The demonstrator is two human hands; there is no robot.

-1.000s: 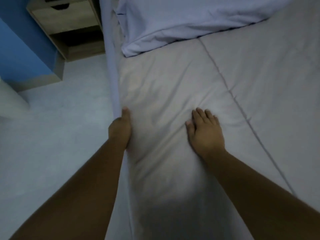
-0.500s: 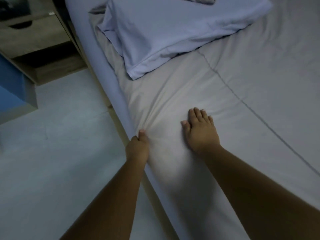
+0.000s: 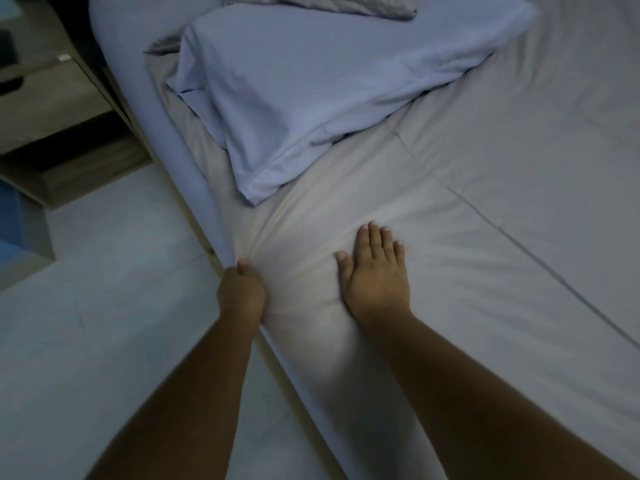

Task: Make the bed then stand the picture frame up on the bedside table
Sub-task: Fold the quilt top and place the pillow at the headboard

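Pale floor [image 3: 86,341] fills the lower left of the head view, with a patch of blue at the far left edge. Above it, in the upper left corner, stands the wooden bedside table [image 3: 52,98], its top only partly in view; something dark lies on it near the frame's edge, too cut off and dim to say whether it is the picture frame.

Just right of the table runs the side of the bed [image 3: 166,126], wrapped in a bluish fitted sheet. At the bed's edge the left hand [image 3: 241,294] is closed into a fist, its grip pinched tight on the grey cover [image 3: 450,237] where it meets the mattress side; creases fan out from the thumb toward the middle of the bed.

Near it, further onto the bed, the right hand [image 3: 375,275] lies flat, palm down, its grip wide with fingers extended and holding nothing, pressing on the cover.

Beyond both hands a light blue pillow [image 3: 311,88] rests askew across the head of the bed, one corner pointing toward the left hand. A rumpled grey cloth [image 3: 329,3] lies behind it at the top edge. To the right the cover spreads smooth, crossed by a long diagonal seam.
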